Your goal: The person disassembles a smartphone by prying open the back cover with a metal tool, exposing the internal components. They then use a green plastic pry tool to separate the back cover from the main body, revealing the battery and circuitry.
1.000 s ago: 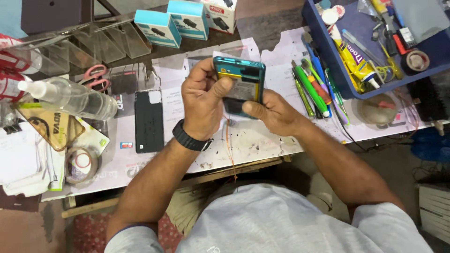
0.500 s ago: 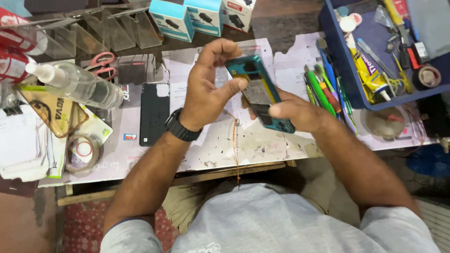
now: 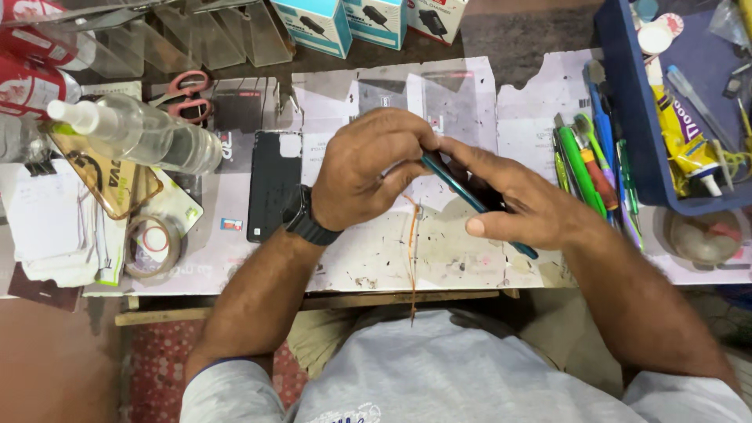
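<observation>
Both my hands hold a teal-edged phone (image 3: 460, 190) over the middle of the paper-covered bench (image 3: 376, 258). It is turned edge-on, so only its thin side shows. My right hand (image 3: 521, 204) cradles it from below, fingers wrapped around its body. My left hand (image 3: 368, 168), with a black watch on the wrist, pinches its upper end with the fingertips. Most of the phone is hidden between the hands.
A black phone panel (image 3: 272, 184) lies left of my hands. Further left are a clear spray bottle (image 3: 145, 137), a tape roll (image 3: 153, 243) and pink scissors (image 3: 184, 90). Pens and tools (image 3: 587, 168) lie right, beside a blue tray (image 3: 650, 117). Small boxes (image 3: 345, 23) stand behind.
The phone has been turned from back-facing-up to edge-on. My left hand has shifted from its left side onto its upper end, and my right hand closed further around it.
</observation>
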